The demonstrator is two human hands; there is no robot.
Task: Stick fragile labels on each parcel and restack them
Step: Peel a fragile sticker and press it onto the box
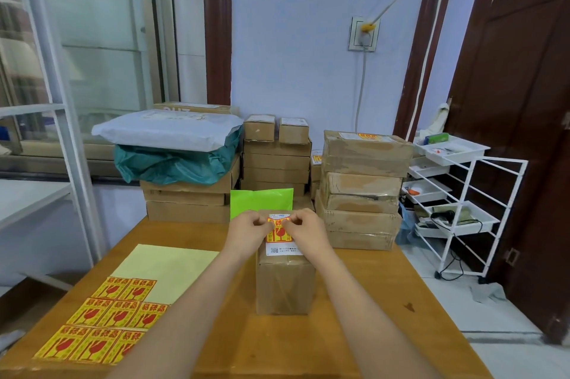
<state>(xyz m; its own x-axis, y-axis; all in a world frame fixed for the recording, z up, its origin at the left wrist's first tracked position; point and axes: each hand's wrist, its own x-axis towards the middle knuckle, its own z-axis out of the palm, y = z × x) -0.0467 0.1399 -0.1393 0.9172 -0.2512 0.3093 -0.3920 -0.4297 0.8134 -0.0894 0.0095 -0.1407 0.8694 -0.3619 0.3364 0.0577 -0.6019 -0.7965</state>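
Head view: a person stood at a wooden surface [370, 301], both forearms reaching forward over it.
Sheet: nearest, at the left edge, a label sheet [101, 326] lay flat. Its lower part carried about eight yellow-and-red fragile stickers; its upper part was bare pale backing, so a good share looked used.
Parcel: a small brown box [285, 283] stood in the middle of the surface, just past the sheet, with a white shipping slip on its top.
Label: one sticker [279, 232], yellow with a red broken-glass mark, lay over the far part of that slip, not fully smoothed as far as I could judge.
Left hand [246, 229]: fingers curled, pinching the label's upper left edge.
Right hand [303, 229]: fingers curled, pinching the upper right edge; the two hands were close together over the box top.
Bag: a green mailer [262, 198] stood just behind the parcel.
Right stack [361, 190]: taped boxes on the far right; the top one showed a fragile sticker, so this was probably the finished pile.
Middle stack [276, 162]: flat boxes with two small ones on top, no sticker visible.
Left stack [188, 193]: boxes under a teal bag and a white mailer, no sticker visible.
Progress: likely partway; this label needed pressing down, then the parcel restacked, with several parcels left.
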